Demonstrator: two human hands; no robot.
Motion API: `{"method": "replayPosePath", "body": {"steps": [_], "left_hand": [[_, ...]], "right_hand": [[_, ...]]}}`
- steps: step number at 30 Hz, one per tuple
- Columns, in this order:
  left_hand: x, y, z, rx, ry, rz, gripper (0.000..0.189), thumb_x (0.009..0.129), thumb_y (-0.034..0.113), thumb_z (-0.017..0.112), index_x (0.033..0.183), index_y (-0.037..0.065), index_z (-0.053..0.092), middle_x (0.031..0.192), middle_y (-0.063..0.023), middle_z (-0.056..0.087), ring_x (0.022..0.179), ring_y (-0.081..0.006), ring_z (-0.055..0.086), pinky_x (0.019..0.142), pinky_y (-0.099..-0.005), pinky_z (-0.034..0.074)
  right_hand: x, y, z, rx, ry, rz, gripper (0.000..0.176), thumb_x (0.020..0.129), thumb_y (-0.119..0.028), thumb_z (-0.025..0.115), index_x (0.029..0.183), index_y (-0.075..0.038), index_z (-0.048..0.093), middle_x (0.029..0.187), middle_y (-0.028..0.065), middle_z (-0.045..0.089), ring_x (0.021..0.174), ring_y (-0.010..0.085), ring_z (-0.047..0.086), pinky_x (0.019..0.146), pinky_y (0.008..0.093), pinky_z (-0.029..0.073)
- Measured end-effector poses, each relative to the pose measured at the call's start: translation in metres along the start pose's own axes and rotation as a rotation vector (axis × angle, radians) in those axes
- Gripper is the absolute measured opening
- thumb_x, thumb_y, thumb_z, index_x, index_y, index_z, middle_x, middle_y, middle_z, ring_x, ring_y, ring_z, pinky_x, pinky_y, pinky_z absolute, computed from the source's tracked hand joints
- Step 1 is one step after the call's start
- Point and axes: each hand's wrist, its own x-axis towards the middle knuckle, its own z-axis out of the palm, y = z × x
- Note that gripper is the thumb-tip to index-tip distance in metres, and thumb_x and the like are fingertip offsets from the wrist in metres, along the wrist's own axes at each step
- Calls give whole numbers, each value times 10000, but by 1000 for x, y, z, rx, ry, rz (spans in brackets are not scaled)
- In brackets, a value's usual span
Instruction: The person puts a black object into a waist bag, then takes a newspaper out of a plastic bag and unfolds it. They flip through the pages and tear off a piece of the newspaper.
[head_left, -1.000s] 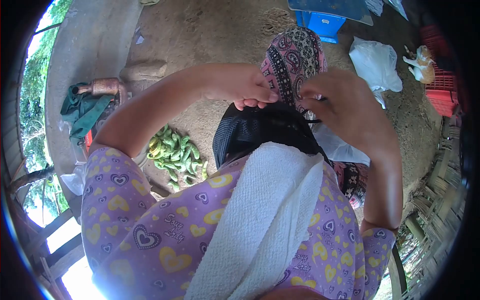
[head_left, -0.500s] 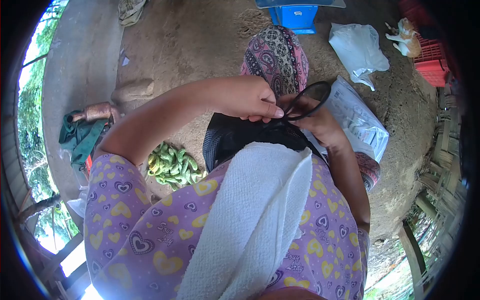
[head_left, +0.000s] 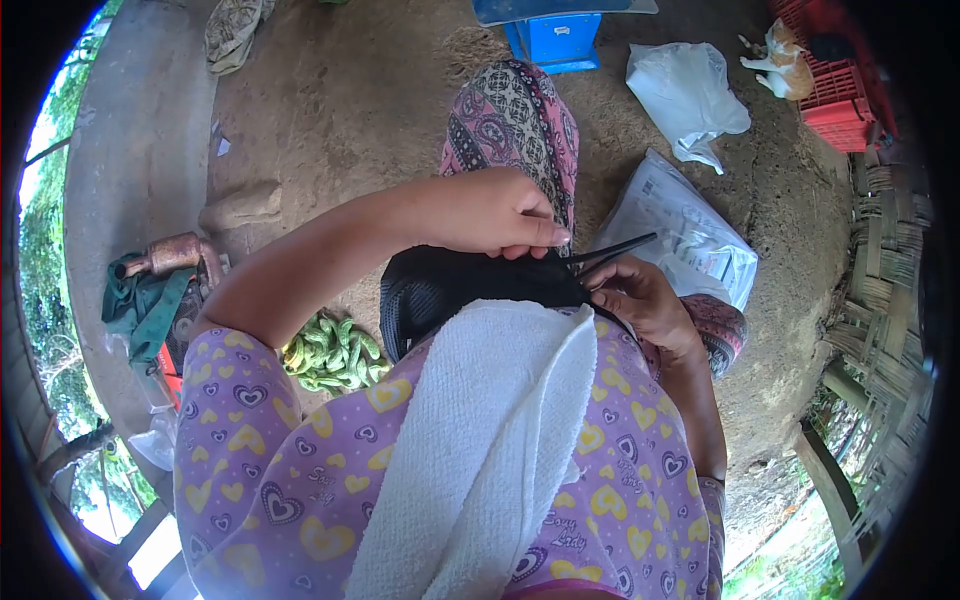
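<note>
The left hand (head_left: 505, 215) has its fingers bent inward just above the black cord (head_left: 628, 243); whether the fingertips pinch anything cannot be told. The right hand (head_left: 643, 300) is drawn in, thumb and forefinger closed around the cord near its lower end. The black mesh bag (head_left: 455, 278) lies on the lap directly beneath the left hand and just left of the right fingertips. A white towel (head_left: 480, 400) hangs over the purple shirt (head_left: 325, 480), where "Lady" can be read under a less clear word. Green produce (head_left: 337, 352) lies on the ground to the left. Farther right, a clear plastic bag (head_left: 690, 225) shows print too small to read; beyond, a blue scale (head_left: 555, 42) carries a small white label.
</note>
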Motion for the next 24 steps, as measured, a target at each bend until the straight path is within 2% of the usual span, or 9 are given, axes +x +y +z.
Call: {"method": "replayPosePath", "body": {"steps": [5,9,12,13,16,18,20,22,24], "left_hand": [[21,7,10,102,-48,85,423,938,383,544,765,6,630,558,-7,541,526,-95,504,517,-262,409],[47,4,10,161,-174,79,436,939,404,538,797,2,631,598,-15,563,549,-105,515,541,-273,421],[61,-13,7,67,-86,155,463,935,450,534,864,3,628,679,-15,595,594,-109,527,561,-278,423],[66,-12,0,205,-59,111,508,956,488,471,963,5,627,808,-42,628,726,-121,567,674,-285,456],[77,-44,9,16,-187,201,687,938,609,369,1032,-17,637,1003,-126,653,960,-215,599,881,-323,440],[66,-44,17,105,-321,117,745,944,631,291,1107,-18,617,1142,-149,624,1131,-243,544,989,-326,373],[54,-26,14,92,-367,-97,712,956,599,309,1131,-25,606,1114,-144,635,1101,-249,561,979,-320,382],[47,-43,12,151,-343,-3,607,965,535,377,1119,-3,613,1057,-128,652,1013,-223,589,914,-318,419],[29,-60,11,266,-353,-46,488,959,458,454,1099,22,624,989,-106,668,894,-204,608,811,-320,453]], "right_hand": [[-2,2,-11,-118,108,163,153,889,-66,586,1007,21,630,956,55,647,870,104,582,780,242,459],[-9,5,-23,-88,191,46,154,886,-78,576,1002,14,617,919,48,645,871,103,573,796,246,441],[-18,1,-38,-111,251,18,153,882,-82,572,999,7,614,920,43,641,879,97,562,805,241,430],[-23,-1,-44,-114,281,-2,153,879,-82,572,1000,2,615,921,41,639,882,94,558,802,236,427],[-39,1,-75,-164,390,-52,169,884,-119,561,1009,-22,619,925,24,637,874,94,561,787,231,424],[-51,-6,-95,-215,498,-41,180,890,-149,554,1011,-35,623,936,18,645,867,100,573,785,239,427],[-61,-6,-120,-206,602,-12,203,898,-209,559,1023,-65,628,980,6,666,869,115,600,792,275,440],[-66,-2,-146,-179,707,13,226,908,-239,568,1037,-63,628,981,14,666,876,122,601,793,284,448],[-65,-5,-163,-207,753,36,280,914,-290,569,1068,-59,608,997,26,658,890,129,599,796,290,451]]}}
